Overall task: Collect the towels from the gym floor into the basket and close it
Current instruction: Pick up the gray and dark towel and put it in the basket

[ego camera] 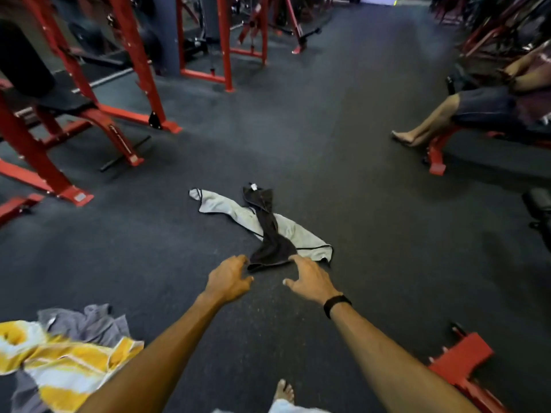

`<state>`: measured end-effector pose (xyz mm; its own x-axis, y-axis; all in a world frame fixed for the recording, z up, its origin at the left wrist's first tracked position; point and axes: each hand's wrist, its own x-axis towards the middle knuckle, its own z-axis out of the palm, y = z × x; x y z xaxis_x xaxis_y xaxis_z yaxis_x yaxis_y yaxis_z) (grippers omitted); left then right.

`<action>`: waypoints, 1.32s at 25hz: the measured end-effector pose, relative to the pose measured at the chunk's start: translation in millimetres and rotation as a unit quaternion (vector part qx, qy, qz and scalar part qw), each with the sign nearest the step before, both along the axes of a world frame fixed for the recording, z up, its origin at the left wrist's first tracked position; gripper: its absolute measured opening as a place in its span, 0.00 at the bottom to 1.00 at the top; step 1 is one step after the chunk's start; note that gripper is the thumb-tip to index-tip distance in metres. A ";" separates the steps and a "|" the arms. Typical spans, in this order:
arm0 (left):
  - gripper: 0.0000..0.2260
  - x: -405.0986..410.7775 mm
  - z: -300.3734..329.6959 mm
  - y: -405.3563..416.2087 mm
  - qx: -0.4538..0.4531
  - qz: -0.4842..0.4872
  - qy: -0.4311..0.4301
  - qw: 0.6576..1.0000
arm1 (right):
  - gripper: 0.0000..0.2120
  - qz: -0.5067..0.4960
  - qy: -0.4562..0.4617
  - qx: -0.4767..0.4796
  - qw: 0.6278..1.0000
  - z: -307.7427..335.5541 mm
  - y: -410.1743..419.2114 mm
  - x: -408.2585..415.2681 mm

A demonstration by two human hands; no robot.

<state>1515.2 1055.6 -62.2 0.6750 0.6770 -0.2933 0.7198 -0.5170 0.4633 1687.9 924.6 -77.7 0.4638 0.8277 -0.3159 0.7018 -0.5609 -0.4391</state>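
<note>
Left hand: my left hand (229, 278) is stretched out low over the gym floor (372, 234), fingers loosely spread and holding nothing; its fingertips are just beside the near end of the black towel, and I cannot tell whether they touch it.
Right hand: my right hand (310, 281) is out alongside it, fingers spread and bent, thumb pointing inward, gripping nothing; the fingertips are at the black towel's near edge. A black wristband (337, 305) sits on that wrist.
Hands together: held apart, one at each side of the black towel's near end.
Black towel: the black towel (268, 236) lies rumpled on the floor, draped crosswise over the pale one, a small label showing at its far end.
Pale grey towel: the pale grey towel (235, 213) with dark edging lies flat-ish beneath it, running from far left to near right.
Yellow-and-white towel: the yellow-and-white striped towel (59, 368) is bunched at lower left (blurred), with a grey towel (89, 323) heaped against its far side.
Basket: I see none in this view.
Surroundings: red rack frames (134, 70) at left; a red bench (441, 150) at right with a seated person (477, 108); my bare foot (284, 394) at the bottom edge.
</note>
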 end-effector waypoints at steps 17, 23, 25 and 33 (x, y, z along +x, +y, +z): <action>0.15 290.2 -65.9 286.9 -0.125 -0.007 0.072 0.990 | 0.25 -0.005 0.069 -0.087 0.994 -41.4 278.3 277.9; 0.15 384.7 -105.8 353.8 -0.176 -0.009 0.145 0.974 | 0.20 -0.019 0.150 -0.133 0.979 -78.5 352.6 364.9; 0.15 409.9 -131.3 375.7 -0.184 0.015 0.172 0.968 | 0.19 -0.002 0.155 -0.147 0.977 -106.3 380.2 398.7; 0.22 483.9 -337.2 460.6 -0.145 0.019 0.242 0.959 | 0.25 -0.035 0.162 -0.187 0.968 -322.4 465.0 479.6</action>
